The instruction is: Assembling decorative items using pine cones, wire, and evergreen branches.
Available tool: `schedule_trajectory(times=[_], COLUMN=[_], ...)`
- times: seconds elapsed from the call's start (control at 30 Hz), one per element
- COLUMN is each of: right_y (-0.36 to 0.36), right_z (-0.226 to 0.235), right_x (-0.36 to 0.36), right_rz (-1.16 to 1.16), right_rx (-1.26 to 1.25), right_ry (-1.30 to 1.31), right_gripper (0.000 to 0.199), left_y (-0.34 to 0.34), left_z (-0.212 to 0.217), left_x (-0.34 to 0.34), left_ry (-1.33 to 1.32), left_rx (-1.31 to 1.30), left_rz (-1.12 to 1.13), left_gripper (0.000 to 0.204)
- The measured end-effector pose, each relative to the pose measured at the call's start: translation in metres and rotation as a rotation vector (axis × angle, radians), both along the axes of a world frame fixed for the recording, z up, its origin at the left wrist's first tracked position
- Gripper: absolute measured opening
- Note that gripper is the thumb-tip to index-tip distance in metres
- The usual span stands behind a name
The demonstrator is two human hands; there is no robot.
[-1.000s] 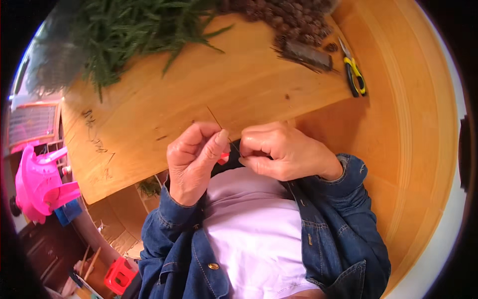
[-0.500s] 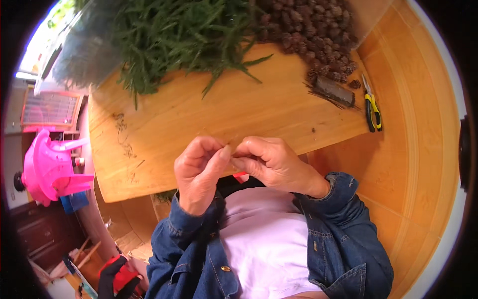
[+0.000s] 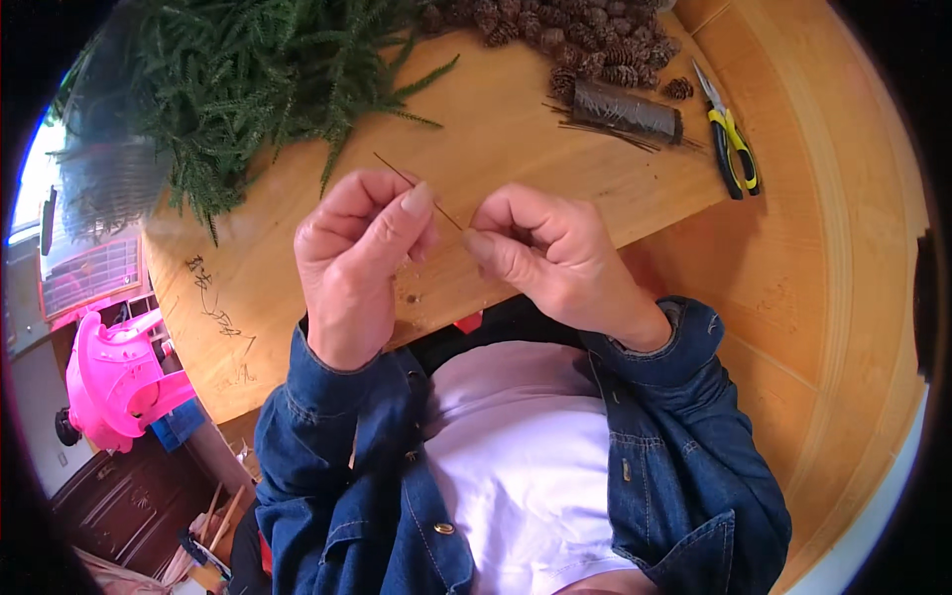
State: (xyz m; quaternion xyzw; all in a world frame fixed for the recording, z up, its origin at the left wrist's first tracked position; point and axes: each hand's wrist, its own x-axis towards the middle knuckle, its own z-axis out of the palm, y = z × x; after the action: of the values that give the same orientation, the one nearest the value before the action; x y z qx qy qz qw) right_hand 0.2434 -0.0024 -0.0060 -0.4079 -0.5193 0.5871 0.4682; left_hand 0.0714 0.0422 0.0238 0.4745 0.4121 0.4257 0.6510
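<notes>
A thin dark brown wire runs slantwise between my hands above the wooden table. My left hand is closed, pinching it between thumb and forefinger, and its far end sticks out beyond the fingers. My right hand is closed too, with thumb and forefinger on the near end. Whether the piece is bare wire or a thin stem is hard to tell. At the table's right lies a dark cylinder with more thin dark strands beside it.
Green fir-like sprigs pile up at the far left, and brown pine cones at the far right. Yellow-and-black pliers lie at the right edge. A pink plastic stool is tipped over beyond the table's left side.
My hands have drawn a little apart and the thin wire now shows between them. The view has shifted, so the table things appear farther left and mostly higher.
</notes>
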Motion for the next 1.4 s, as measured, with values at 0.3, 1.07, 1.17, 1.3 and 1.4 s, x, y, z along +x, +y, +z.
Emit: schedule_trajectory(times=[0.3,1.07,1.17,1.3,1.4], right_y=[-0.006,0.001,0.004,0.008,0.008], right_z=[-0.009,-0.014,-0.016,-0.020,-0.022], right_x=[0.013,0.034,0.034,0.036,0.039], right_rz=[-0.021,-0.242,-0.319,-0.314,-0.304], right_rx=[-0.061,0.058,0.051,0.047,0.021], right_ry=[0.005,-0.194,-0.115,-0.051,-0.052], right_gripper=[0.010,0.012,0.013,0.012,0.011], left_y=[0.017,0.060,0.062,0.059,0.065], left_z=[-0.014,-0.006,-0.007,-0.014,-0.012], left_x=[0.000,0.045,0.059,0.069,0.070], left_ry=[-0.076,0.087,0.118,0.122,0.167], left_rx=[-0.077,0.076,0.070,0.065,0.111], left_rz=[-0.002,-0.158,-0.170,-0.194,-0.210], left_gripper=[0.014,0.012,0.013,0.013,0.013])
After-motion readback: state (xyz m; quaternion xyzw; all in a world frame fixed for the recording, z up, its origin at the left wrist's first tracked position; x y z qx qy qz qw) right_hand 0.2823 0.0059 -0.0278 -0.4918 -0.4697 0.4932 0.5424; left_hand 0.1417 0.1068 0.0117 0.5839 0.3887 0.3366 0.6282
